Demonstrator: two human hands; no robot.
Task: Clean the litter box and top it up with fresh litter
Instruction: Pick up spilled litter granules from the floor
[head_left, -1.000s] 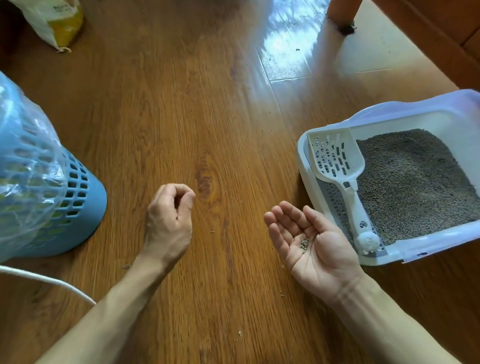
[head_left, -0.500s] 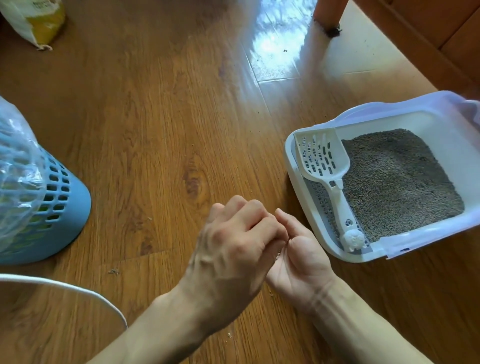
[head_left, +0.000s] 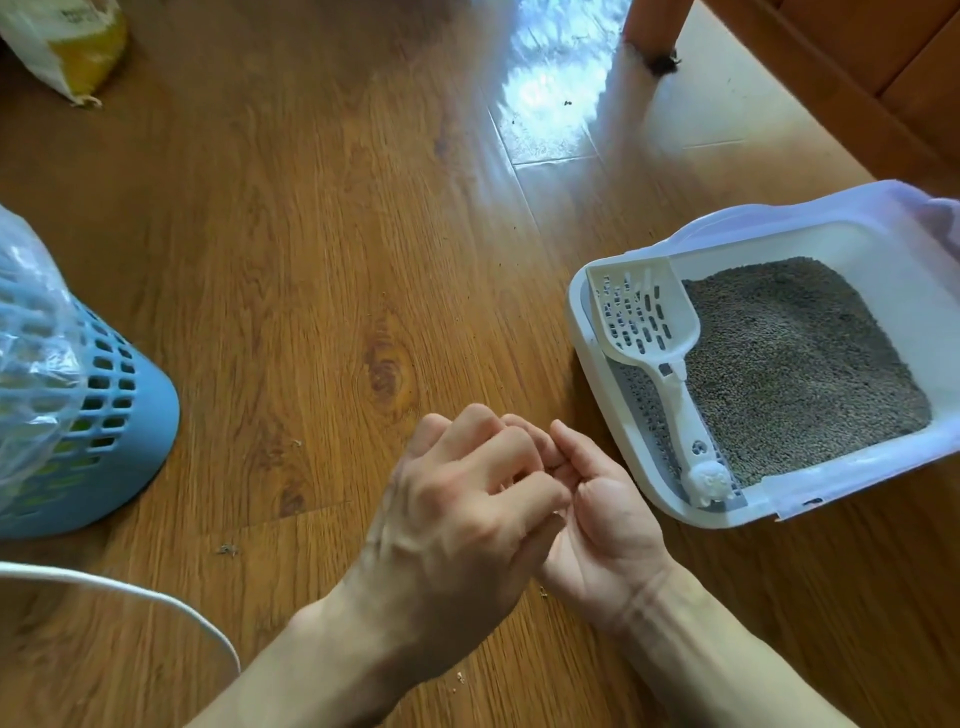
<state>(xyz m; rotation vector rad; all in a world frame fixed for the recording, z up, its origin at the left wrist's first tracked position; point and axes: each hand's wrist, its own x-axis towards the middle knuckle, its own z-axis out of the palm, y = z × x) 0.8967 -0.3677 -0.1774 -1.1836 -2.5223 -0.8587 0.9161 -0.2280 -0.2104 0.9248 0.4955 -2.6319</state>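
A white litter box (head_left: 852, 486) with a pale lilac rim sits on the wood floor at the right, holding grey litter (head_left: 795, 364). A white slotted scoop (head_left: 647, 325) lies inside along its left wall, handle toward me. My right hand (head_left: 608, 530) is cupped palm up just left of the box's near corner. My left hand (head_left: 457, 525) lies over it with fingertips pinched together in the right palm, hiding what the palm holds. A few stray litter grains (head_left: 227, 549) lie on the floor.
A blue slotted bin (head_left: 130, 431) lined with a clear plastic bag (head_left: 31, 322) stands at the left edge. A white and yellow bag (head_left: 67, 41) lies at the top left. A white cable (head_left: 130, 590) curves across the lower left. A wooden furniture leg (head_left: 654, 31) stands at the top right.
A second ago my right palm lay open with several litter grains in it and my left hand was pinched over the floor. The left hand has since moved right onto the right palm.
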